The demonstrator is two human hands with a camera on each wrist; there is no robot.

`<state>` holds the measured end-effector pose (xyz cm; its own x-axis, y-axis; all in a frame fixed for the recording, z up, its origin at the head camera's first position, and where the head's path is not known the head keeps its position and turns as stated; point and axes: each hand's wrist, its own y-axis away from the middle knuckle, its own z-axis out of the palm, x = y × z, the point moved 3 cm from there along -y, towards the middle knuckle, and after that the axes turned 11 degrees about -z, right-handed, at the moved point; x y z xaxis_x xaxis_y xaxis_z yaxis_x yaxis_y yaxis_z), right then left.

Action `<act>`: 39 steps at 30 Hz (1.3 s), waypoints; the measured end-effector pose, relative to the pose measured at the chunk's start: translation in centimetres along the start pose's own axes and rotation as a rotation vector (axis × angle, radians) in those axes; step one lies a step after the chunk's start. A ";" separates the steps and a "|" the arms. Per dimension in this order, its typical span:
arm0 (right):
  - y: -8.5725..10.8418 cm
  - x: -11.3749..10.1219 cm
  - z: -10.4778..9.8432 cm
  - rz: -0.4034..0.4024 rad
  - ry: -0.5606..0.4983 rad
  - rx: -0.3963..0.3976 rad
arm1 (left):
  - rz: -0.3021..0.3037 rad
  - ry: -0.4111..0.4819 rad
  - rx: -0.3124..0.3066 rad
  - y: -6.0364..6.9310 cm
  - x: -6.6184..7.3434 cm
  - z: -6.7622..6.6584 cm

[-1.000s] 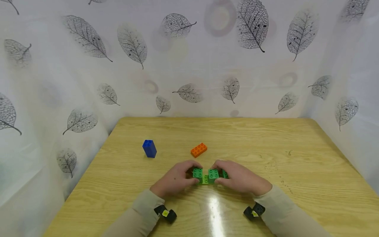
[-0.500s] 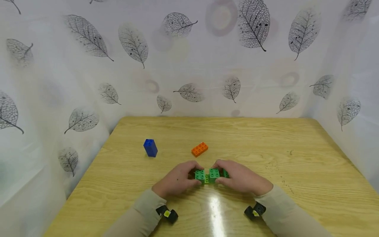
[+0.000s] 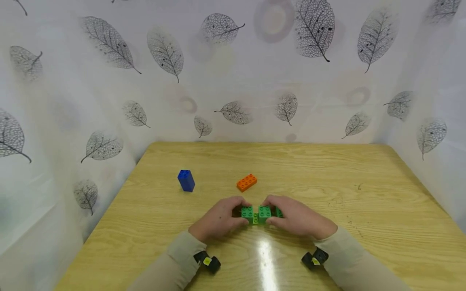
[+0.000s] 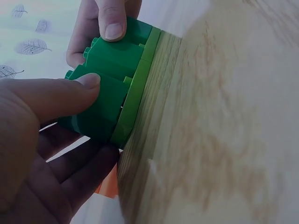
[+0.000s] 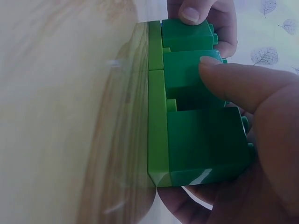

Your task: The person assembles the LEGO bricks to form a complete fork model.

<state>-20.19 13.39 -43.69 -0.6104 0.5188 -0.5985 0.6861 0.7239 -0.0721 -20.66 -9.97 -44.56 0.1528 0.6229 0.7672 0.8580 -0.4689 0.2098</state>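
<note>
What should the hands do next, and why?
Probably the left hand should press its green brick straight down, because the left wrist view seems to show a thin gap between it and the light green piece, while the right hand holds the middle brick.

White glare streaks the tabletop; the 2 wrist views look dim.

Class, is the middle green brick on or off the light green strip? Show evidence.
On: in the right wrist view, the middle green brick sits against the light green strip, strip studs showing either side.
</note>
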 end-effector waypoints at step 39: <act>0.0 0.2 0.0 -0.023 -0.067 -0.013 | 0.004 -0.016 -0.013 -0.4 -1.0 0.4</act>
<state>-20.36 13.52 -43.79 -0.5975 0.4709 -0.6491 0.6669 0.7412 -0.0762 -20.93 -10.20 -45.65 0.1642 0.6305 0.7586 0.8508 -0.4797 0.2145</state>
